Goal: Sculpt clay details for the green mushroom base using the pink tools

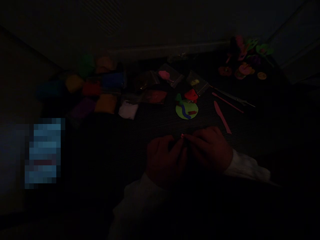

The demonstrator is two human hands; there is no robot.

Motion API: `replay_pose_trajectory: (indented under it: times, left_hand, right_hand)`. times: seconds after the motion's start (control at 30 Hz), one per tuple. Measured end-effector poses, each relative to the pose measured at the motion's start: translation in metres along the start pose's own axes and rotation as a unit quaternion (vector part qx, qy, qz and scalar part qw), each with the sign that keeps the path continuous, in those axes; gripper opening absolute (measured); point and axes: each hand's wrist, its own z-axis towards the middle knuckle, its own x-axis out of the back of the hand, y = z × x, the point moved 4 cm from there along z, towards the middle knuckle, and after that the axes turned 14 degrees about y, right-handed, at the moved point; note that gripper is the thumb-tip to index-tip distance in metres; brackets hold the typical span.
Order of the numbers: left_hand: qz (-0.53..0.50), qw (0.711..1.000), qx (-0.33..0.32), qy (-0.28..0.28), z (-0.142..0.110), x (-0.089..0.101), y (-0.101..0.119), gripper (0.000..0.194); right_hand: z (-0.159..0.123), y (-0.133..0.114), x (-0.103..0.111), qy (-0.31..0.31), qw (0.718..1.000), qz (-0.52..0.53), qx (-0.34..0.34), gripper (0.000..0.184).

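The scene is very dim. My left hand (165, 160) and my right hand (208, 148) meet above the dark table, fingertips together on a tiny pink piece of modelling clay (182, 135). Most of the piece is hidden by my fingers. Just beyond my hands lies a round green clay disc (187, 110), with a blue strip and a small red bar on it. A red clay piece (191, 95) touches its far edge. To the right of my right hand lies a pink plastic clay knife (222, 116).
A thin pink tool (227, 102) and a metal-tipped tool (240, 101) lie at right. Coloured clay blocks (106, 103) and clear bags (172, 76) spread across the back. Finished clay figures (241, 63) stand far right. A pixelated blue patch (43, 153) sits at left.
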Motion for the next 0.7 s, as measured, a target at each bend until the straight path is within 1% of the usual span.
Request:
replay_pose_trajectory:
  times: [0.07,0.2,0.5,0.7]
  left_hand:
    - [-0.002,1.000,0.003,0.000,0.000,0.000,0.000,0.028]
    - [-0.015,1.000,0.005,0.017,0.000,0.004,-0.001,0.025]
    - [-0.032,0.996,0.021,0.077,-0.002,0.017,-0.010,0.020]
    - [-0.028,0.996,0.015,0.081,-0.002,0.017,-0.011,0.020]
  right_hand:
    - [0.000,0.000,0.000,-0.003,1.000,0.001,0.001,0.036]
    - [0.001,-0.002,0.001,-0.007,1.000,0.006,0.005,0.037]
    - [0.000,-0.003,0.000,-0.017,1.000,0.004,0.009,0.038]
    - [0.000,-0.004,0.000,-0.024,1.000,0.004,0.015,0.038]
